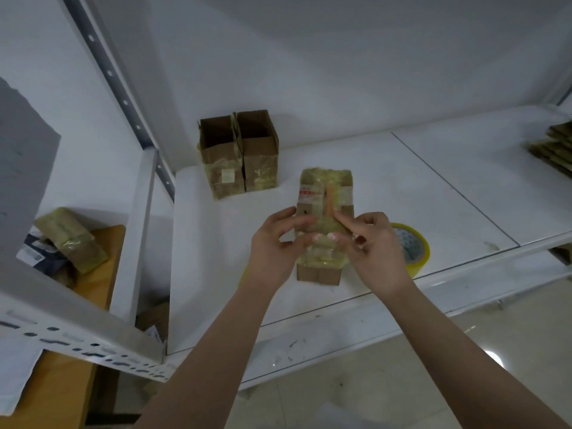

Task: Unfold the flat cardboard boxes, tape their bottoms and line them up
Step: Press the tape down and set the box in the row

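A small cardboard box (325, 193), wrapped in yellowish tape, stands bottom-up on the white shelf (433, 193). My left hand (275, 246) holds its left side, thumb pressed on the taped top. My right hand (371, 246) rests on its right side, index finger and thumb pressing the tape down. A roll of yellow tape (413, 246) lies on the shelf just behind my right hand, partly hidden. Two unfolded boxes (240, 153) stand open-topped, side by side, at the back left of the shelf.
A stack of flat cardboard boxes (554, 147) lies at the shelf's far right edge. A grey metal upright (123, 97) rises at the left. Below left, taped parcels (71, 239) sit on a wooden surface. Tiled floor lies in front.
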A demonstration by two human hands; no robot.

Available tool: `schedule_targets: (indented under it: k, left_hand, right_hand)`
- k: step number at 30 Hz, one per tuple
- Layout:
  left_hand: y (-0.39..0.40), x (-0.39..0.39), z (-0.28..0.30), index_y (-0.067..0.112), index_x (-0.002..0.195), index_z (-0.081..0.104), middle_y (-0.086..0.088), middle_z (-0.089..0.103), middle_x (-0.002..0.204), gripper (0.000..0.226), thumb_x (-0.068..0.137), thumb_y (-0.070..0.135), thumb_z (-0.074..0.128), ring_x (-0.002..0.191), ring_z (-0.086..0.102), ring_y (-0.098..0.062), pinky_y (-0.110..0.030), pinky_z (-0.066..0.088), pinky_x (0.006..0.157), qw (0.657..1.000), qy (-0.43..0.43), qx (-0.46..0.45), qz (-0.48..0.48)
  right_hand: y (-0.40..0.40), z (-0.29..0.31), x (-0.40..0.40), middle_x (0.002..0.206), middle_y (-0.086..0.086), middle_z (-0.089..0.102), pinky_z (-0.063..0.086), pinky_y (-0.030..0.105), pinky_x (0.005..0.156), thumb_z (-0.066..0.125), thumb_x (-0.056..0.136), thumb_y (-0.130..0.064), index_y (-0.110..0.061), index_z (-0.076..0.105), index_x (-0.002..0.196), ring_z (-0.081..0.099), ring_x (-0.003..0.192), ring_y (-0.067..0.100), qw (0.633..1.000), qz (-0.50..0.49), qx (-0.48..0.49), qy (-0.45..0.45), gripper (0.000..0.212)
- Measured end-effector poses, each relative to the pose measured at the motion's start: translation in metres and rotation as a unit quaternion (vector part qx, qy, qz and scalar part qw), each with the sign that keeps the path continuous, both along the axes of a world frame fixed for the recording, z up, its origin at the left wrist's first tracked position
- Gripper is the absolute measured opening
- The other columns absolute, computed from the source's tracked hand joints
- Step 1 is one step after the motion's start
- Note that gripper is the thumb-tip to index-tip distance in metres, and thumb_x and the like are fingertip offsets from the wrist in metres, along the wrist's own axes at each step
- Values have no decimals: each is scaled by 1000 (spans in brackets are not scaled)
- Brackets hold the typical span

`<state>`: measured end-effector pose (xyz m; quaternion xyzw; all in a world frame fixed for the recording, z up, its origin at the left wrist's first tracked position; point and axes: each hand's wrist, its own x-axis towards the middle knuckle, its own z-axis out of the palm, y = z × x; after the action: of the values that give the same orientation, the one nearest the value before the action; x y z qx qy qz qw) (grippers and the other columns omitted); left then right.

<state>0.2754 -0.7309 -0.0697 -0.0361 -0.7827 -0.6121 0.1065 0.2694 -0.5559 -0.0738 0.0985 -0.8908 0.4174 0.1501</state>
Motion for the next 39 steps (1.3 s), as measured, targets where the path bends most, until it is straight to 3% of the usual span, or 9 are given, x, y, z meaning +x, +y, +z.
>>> schedule_targets:
  k: [5, 9, 12, 18, 23, 28, 31, 35, 39]
  left_hand:
    - [3, 1, -9, 40, 93, 69, 5, 64, 122, 38, 78, 6, 78, 103, 63, 2, -14, 52, 80, 999, 39, 14, 15]
    - [12, 3, -18, 21, 90, 75, 30, 66, 95, 22, 79, 2, 75, 91, 65, 7, -17, 53, 79, 997, 69, 27, 39]
    - [13, 3, -22, 11, 92, 77, 30, 66, 92, 14, 81, 3, 74, 90, 67, 3, -23, 55, 84, 996, 68, 29, 44]
    - [0, 8, -26, 35, 106, 68, 42, 60, 109, 39, 90, -1, 64, 129, 53, -14, -26, 48, 101, 996, 65, 57, -31]
    - [6, 10, -30, 34, 105, 68, 47, 58, 105, 38, 92, -1, 60, 131, 49, -8, -26, 44, 106, 996, 67, 59, -11]
    - [-1, 12, -18, 27, 129, 59, 16, 59, 132, 37, 95, 13, 60, 131, 49, -7, -27, 46, 105, 996, 31, 64, -60]
    - [-7, 13, 2, 39, 136, 47, 13, 52, 140, 36, 100, 35, 47, 131, 45, 1, -19, 42, 105, 996, 55, 42, -49]
    - [1, 14, 23, 29, 140, 47, -4, 37, 148, 52, 100, 54, 24, 140, 33, -7, -21, 30, 114, 993, 97, -44, -42]
    - [9, 19, 33, 16, 127, 58, -12, 42, 140, 72, 91, 65, 19, 136, 35, -11, -7, 29, 103, 985, 134, -104, -32]
  right_hand:
    - [0, 4, 5, 102, 14, 56, 53, 37, 78, 67, 82, -37, -21, 61, 129, 61, 83, 27, 998, 8, 40, 40, 50]
    - [-2, 1, 9, 83, 20, 64, 57, 40, 60, 66, 82, -33, -9, 71, 116, 65, 64, 34, 986, -1, 106, 127, 42]
    - [-1, -1, 8, 82, 19, 66, 57, 40, 58, 70, 81, -28, -6, 73, 113, 66, 63, 33, 984, -7, 104, 146, 38]
    - [6, -4, 13, 96, 17, 73, 57, 34, 72, 77, 79, -8, -1, 70, 115, 71, 80, 29, 986, 13, 57, 158, 37]
    - [4, -5, 12, 89, 15, 72, 51, 26, 70, 75, 81, -4, -1, 71, 114, 69, 73, 28, 988, 13, 47, 146, 34]
    - [9, 0, 15, 99, 10, 73, 49, 14, 79, 73, 83, -2, -3, 70, 115, 68, 83, 16, 994, -13, -4, 108, 32]
    - [15, 13, 17, 100, -5, 71, 44, 4, 80, 73, 84, -6, -7, 72, 113, 65, 87, 1, 995, -11, -83, 47, 29]
    - [16, 36, 22, 103, -9, 73, 53, 15, 80, 73, 84, -10, -16, 72, 111, 70, 89, 3, 982, 33, -180, -38, 28]
    - [15, 55, 28, 100, -3, 75, 59, 33, 75, 74, 83, -11, -15, 73, 109, 72, 86, 24, 978, 27, -199, -58, 27]
